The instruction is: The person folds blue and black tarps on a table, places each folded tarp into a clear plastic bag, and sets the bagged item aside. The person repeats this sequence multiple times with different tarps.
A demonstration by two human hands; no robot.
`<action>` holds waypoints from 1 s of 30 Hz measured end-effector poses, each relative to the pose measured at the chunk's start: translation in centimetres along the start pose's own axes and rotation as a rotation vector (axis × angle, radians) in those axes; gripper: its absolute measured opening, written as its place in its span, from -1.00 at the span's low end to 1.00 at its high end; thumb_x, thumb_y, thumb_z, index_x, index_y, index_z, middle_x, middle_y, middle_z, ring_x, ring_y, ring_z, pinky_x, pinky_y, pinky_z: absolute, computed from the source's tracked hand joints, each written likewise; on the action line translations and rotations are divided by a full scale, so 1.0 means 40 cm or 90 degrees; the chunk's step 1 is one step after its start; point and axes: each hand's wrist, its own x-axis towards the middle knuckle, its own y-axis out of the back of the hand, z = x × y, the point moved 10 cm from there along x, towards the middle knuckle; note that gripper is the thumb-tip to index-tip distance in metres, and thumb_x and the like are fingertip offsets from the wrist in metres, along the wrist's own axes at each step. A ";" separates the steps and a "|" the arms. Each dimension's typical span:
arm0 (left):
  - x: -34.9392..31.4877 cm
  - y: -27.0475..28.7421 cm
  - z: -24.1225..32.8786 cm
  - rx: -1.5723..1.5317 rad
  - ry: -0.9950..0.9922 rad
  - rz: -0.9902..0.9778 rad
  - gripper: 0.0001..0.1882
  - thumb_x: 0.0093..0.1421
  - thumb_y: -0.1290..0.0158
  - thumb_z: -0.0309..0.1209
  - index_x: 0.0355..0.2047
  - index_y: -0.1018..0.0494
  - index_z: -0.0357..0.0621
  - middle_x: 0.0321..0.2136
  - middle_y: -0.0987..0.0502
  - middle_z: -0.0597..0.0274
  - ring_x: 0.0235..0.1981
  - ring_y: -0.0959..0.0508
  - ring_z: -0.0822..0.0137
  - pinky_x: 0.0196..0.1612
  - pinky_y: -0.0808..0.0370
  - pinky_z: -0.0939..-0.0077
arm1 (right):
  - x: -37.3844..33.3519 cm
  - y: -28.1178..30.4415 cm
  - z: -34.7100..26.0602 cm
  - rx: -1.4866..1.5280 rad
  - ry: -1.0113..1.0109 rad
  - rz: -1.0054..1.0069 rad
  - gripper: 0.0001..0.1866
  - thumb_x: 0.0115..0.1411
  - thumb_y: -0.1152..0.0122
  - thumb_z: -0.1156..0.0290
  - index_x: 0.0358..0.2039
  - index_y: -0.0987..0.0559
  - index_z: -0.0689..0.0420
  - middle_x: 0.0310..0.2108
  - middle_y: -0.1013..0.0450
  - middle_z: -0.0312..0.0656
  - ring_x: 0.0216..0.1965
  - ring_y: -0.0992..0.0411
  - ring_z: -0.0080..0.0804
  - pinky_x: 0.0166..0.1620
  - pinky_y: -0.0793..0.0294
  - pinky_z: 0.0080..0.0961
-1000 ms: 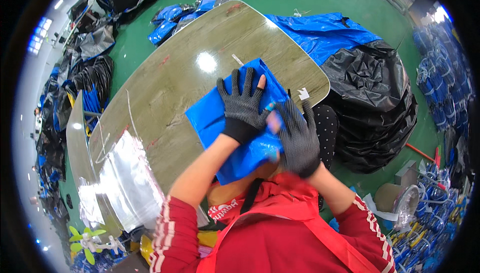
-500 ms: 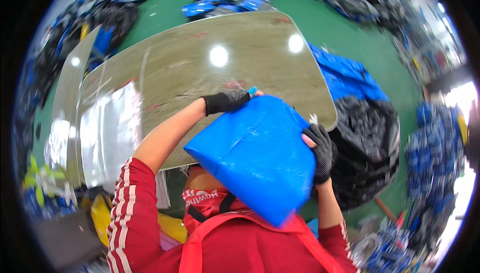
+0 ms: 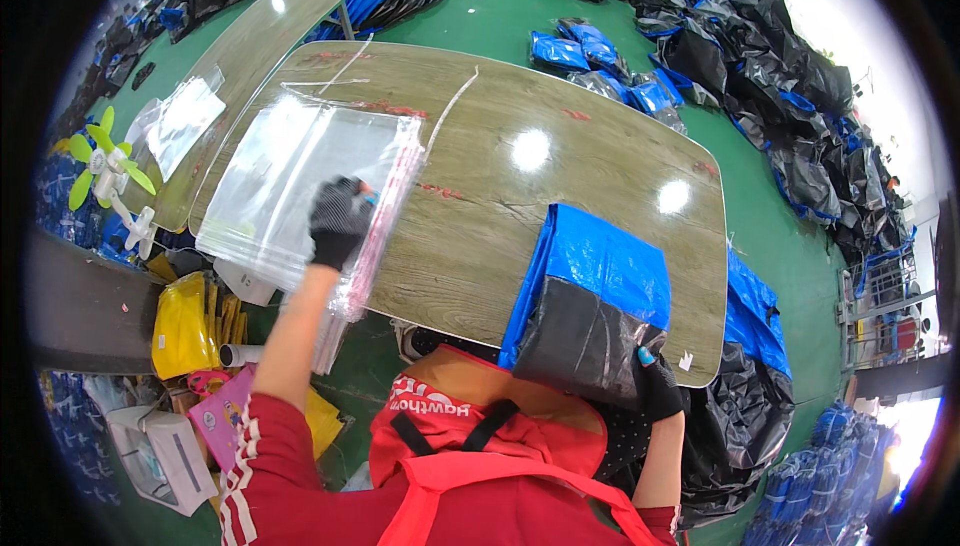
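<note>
A folded tarp (image 3: pixel 590 291), blue on its far part and black on its near part, lies at the near right of the table. At its near right corner my right hand (image 3: pixel 660 386) grips it, thumb on top and fingers hidden beneath. To the left, a stack of clear plastic bags (image 3: pixel 270 186) with pinkish-red edges lies flat and hangs over the table's near edge. My left hand (image 3: pixel 340 218) is on that stack, its fingers curled; whether they pinch a bag is hidden. Both hands wear dark gloves with teal covers on a fingertip.
The wood-patterned table (image 3: pixel 480 176) has a second table (image 3: pixel 270 26) at its far left. A small green-bladed fan (image 3: pixel 105 161) stands left. Folded blue-and-black bundles (image 3: pixel 600 56) lie on the floor beyond. A large black-and-blue tarp heap (image 3: pixel 745 416) sits at the right.
The blue tarp, held up in both hands before, now rests folded on the table, its black part showing. My left hand has let go and moved left to the plastic bags. The view has shifted.
</note>
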 end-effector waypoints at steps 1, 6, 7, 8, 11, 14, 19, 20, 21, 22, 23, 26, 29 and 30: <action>0.031 -0.028 -0.078 0.002 -0.005 -0.023 -0.82 0.11 -0.07 -0.26 -0.41 -0.46 -0.08 -0.43 -0.48 0.12 -0.26 -0.45 0.05 -0.17 -0.39 0.13 | 0.002 0.006 -0.005 0.026 -0.002 -0.012 -0.76 0.14 -0.31 0.41 -0.20 -0.47 0.05 -0.27 -0.37 -0.39 -0.25 -0.36 -0.57 -0.09 -0.42 -0.63; 0.037 -0.141 -0.152 -0.071 0.064 -0.169 -0.87 0.04 -0.08 -0.29 -0.50 -0.52 -0.04 -0.42 -0.50 0.15 -0.25 -0.47 0.04 -0.18 -0.38 0.12 | 0.004 0.005 -0.020 0.026 0.105 -0.042 -0.49 0.10 -0.30 0.49 0.07 -0.39 -0.01 -0.11 -0.33 -0.38 -0.07 -0.32 -0.57 0.02 -0.33 -0.63; 0.027 -0.131 -0.088 -0.003 0.031 -0.141 -0.88 0.03 -0.08 -0.30 -0.52 -0.51 -0.05 -0.43 -0.51 0.16 -0.26 -0.47 0.06 -0.19 -0.38 0.12 | 0.002 0.000 -0.022 0.078 0.124 -0.058 -0.49 0.11 -0.29 0.45 0.08 -0.38 -0.01 -0.11 -0.33 -0.38 -0.08 -0.31 -0.59 0.00 -0.32 -0.66; 0.009 -0.126 -0.002 -0.051 -0.023 -0.153 -0.89 0.03 -0.07 -0.32 -0.54 -0.50 -0.05 -0.43 -0.52 0.16 -0.26 -0.47 0.06 -0.19 -0.37 0.12 | -0.006 -0.004 -0.025 0.138 0.143 -0.073 -0.50 0.13 -0.29 0.42 0.09 -0.38 -0.01 -0.11 -0.33 -0.38 -0.09 -0.31 -0.61 -0.02 -0.31 -0.70; -0.080 -0.144 0.278 -0.280 -0.155 -0.281 -0.83 -0.05 -0.18 -0.31 -0.51 -0.46 -0.10 -0.40 -0.49 0.13 -0.26 -0.46 0.06 -0.09 -0.35 0.21 | -0.023 0.034 -0.043 0.003 0.153 0.005 -0.45 0.12 -0.30 0.30 0.11 -0.36 0.06 -0.11 -0.40 -0.34 -0.15 -0.37 -0.56 -0.06 -0.36 -0.63; -0.141 -0.134 0.443 -0.377 -0.242 -0.291 -0.82 -0.07 -0.20 -0.34 -0.51 -0.43 -0.09 -0.33 -0.49 0.15 -0.19 -0.45 0.06 -0.03 -0.32 0.18 | -0.049 0.065 -0.120 -0.026 0.196 0.000 -0.40 0.07 -0.34 0.29 0.11 -0.36 0.13 -0.14 -0.47 -0.31 -0.15 -0.44 -0.50 -0.06 -0.42 -0.57; -0.162 -0.163 0.467 -0.394 -0.211 -0.297 -0.82 -0.08 -0.21 -0.34 -0.52 -0.44 -0.08 -0.35 -0.48 0.16 -0.21 -0.43 0.06 -0.07 -0.33 0.17 | -0.093 0.083 -0.179 -0.267 0.102 -0.024 -0.39 0.00 -0.39 0.29 0.07 -0.42 0.17 -0.12 -0.46 -0.24 -0.11 -0.44 -0.41 -0.07 -0.48 -0.46; -0.160 -0.167 0.463 -0.406 -0.215 -0.305 -0.83 -0.06 -0.21 -0.36 -0.51 -0.44 -0.08 -0.32 -0.48 0.16 -0.18 -0.43 0.06 -0.06 -0.32 0.17 | -0.097 0.092 -0.175 -0.344 0.061 0.004 -0.32 -0.01 -0.40 0.25 0.11 -0.39 0.21 -0.06 -0.45 -0.21 -0.07 -0.43 -0.39 -0.01 -0.45 -0.42; -0.159 -0.170 0.456 -0.417 -0.206 -0.308 -0.83 -0.05 -0.21 -0.37 -0.50 -0.44 -0.08 -0.29 -0.48 0.17 -0.16 -0.43 0.06 -0.04 -0.31 0.18 | -0.121 0.043 -0.172 -0.331 0.075 -0.117 -0.32 0.04 -0.36 0.22 0.13 -0.36 0.24 -0.06 -0.44 -0.25 -0.06 -0.40 -0.45 0.02 -0.40 -0.49; -0.158 -0.174 0.454 -0.400 -0.216 -0.315 -0.86 -0.04 -0.19 -0.38 -0.51 -0.45 -0.08 -0.27 -0.50 0.16 -0.15 -0.44 0.05 -0.03 -0.33 0.16 | -0.128 0.043 -0.165 -0.350 0.055 -0.102 -0.30 0.04 -0.35 0.19 0.14 -0.36 0.25 -0.02 -0.42 -0.23 -0.01 -0.38 -0.43 0.05 -0.38 -0.47; -0.154 -0.169 0.449 -0.398 -0.214 -0.298 -0.87 -0.04 -0.19 -0.38 -0.51 -0.46 -0.09 -0.27 -0.51 0.16 -0.15 -0.45 0.04 -0.03 -0.33 0.16 | -0.144 0.044 -0.162 -0.361 0.047 -0.089 -0.27 0.04 -0.35 0.16 0.16 -0.35 0.26 0.02 -0.41 -0.21 0.04 -0.37 -0.42 0.09 -0.36 -0.45; -0.155 -0.174 0.452 -0.389 -0.223 -0.307 -0.89 -0.04 -0.18 -0.39 -0.53 -0.48 -0.10 -0.24 -0.54 0.13 -0.14 -0.46 0.02 -0.02 -0.36 0.16 | -0.170 0.031 -0.154 -0.341 0.049 -0.091 -0.27 0.03 -0.35 0.13 0.13 -0.37 0.27 0.06 -0.40 -0.18 0.06 -0.36 -0.41 0.09 -0.36 -0.44; -0.149 -0.162 0.457 -0.434 -0.231 -0.277 -0.87 -0.01 -0.13 -0.37 -0.50 -0.48 -0.14 -0.32 -0.51 0.15 -0.19 -0.45 0.03 -0.06 -0.36 0.15 | -0.168 0.028 -0.146 -0.278 0.040 -0.099 -0.32 0.04 -0.36 0.30 0.15 -0.36 0.25 0.03 -0.42 -0.18 0.00 -0.40 -0.40 0.07 -0.40 -0.42; -0.149 -0.163 0.460 -0.429 -0.240 -0.282 -0.88 -0.02 -0.13 -0.37 -0.50 -0.48 -0.15 -0.33 -0.52 0.14 -0.20 -0.45 0.03 -0.07 -0.36 0.17 | -0.160 0.040 -0.144 -0.307 0.037 -0.072 -0.33 0.05 -0.35 0.28 0.14 -0.36 0.27 0.00 -0.41 -0.20 -0.01 -0.39 -0.42 0.06 -0.40 -0.44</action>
